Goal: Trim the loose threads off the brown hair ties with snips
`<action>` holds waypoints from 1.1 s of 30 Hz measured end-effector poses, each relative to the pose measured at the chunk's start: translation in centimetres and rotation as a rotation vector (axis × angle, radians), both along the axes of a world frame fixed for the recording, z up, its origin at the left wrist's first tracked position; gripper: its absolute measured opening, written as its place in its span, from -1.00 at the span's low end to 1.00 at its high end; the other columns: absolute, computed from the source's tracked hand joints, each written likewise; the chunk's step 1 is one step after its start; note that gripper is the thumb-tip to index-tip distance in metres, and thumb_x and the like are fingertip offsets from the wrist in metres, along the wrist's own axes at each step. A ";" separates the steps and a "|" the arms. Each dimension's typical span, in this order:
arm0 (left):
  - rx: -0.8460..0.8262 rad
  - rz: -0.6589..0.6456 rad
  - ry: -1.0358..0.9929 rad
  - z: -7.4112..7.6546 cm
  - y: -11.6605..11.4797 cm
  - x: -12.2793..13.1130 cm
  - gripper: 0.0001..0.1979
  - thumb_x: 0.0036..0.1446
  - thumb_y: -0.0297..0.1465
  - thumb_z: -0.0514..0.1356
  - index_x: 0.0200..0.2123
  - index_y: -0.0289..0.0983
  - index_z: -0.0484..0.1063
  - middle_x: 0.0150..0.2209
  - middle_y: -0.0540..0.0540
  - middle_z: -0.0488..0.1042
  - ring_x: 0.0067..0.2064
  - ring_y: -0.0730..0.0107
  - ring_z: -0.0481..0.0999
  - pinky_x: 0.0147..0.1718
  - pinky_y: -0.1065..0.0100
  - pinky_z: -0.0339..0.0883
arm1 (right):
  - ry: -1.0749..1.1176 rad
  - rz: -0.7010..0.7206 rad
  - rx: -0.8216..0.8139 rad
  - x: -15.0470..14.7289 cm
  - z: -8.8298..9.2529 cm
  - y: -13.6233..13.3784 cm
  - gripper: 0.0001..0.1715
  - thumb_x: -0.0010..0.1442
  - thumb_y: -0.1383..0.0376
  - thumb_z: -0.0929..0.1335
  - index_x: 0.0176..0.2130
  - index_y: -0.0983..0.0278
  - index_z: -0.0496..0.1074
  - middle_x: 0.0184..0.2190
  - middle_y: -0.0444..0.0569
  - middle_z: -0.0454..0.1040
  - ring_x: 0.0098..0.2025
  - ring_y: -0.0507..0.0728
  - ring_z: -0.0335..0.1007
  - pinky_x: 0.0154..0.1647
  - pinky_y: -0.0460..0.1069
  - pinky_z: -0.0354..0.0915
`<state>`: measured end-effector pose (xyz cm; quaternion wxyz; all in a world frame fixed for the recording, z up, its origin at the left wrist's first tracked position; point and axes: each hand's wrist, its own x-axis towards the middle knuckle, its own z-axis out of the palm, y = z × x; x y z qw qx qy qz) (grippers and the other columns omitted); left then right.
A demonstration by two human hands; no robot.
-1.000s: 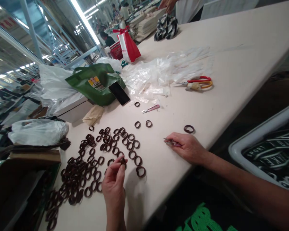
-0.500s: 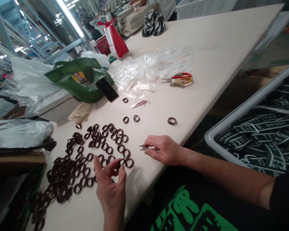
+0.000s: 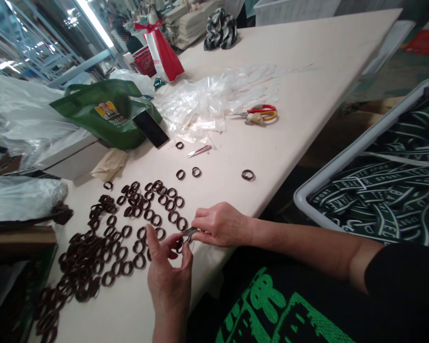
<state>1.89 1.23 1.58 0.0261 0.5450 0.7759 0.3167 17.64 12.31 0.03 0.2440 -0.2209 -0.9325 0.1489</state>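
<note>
Between the thumb and fingers of my left hand is a small dark brown ring, partly hidden by the fingertips. My right hand is closed around thread snips, whose blades point left and reach the ring. Many similar brown rings lie on the pale table, heaped at the left and more spread out beside my left hand. A few stand apart farther back, one of them a lone ring to the right.
Farther back lie pink-handled snips, red-and-yellow scissors, clear plastic bags and a phone against a green bag. A white bin of dark lettered straps stands at the right, beyond the table edge.
My right hand has moved left with the snips, bringing their blades to the ring in my left hand. The whole view has shifted slightly.
</note>
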 end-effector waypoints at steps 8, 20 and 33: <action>-0.026 0.009 -0.049 -0.5 0.0 -0.3 -0.02 0.07 -0.22 0.25 0.43 -0.22 -0.22 -0.25 -0.08 0.59 -0.45 0.35 0.45 -0.48 0.34 0.34 | -0.057 0.014 -0.004 0.0 -0.3 0.1 -0.57 0.39 0.06 0.23 -0.31 0.29 0.44 -0.35 -0.07 0.46 -0.50 0.00 0.24 -0.51 -0.04 -0.06; -0.018 0.054 -0.243 0.2 -0.2 0.5 -0.04 0.10 -0.20 0.25 0.43 -0.24 -0.21 -0.28 -0.03 0.58 -0.39 0.38 0.47 -0.25 0.30 0.41 | 0.001 0.074 -0.204 0.2 -0.9 0.2 -0.61 0.39 0.10 0.26 -0.33 0.29 0.48 -0.37 -0.09 0.46 -0.37 0.01 0.36 -0.44 -0.10 0.08; 0.005 0.059 -0.277 -0.5 -0.8 0.0 -0.03 0.09 -0.20 0.28 0.42 -0.26 -0.18 -0.27 -0.05 0.58 -0.38 0.39 0.51 -0.24 0.31 0.44 | -0.015 0.030 -0.187 0.0 -0.3 0.0 -0.59 0.36 0.09 0.27 -0.35 0.30 0.47 -0.39 -0.09 0.45 -0.44 0.00 0.30 -0.47 -0.08 0.05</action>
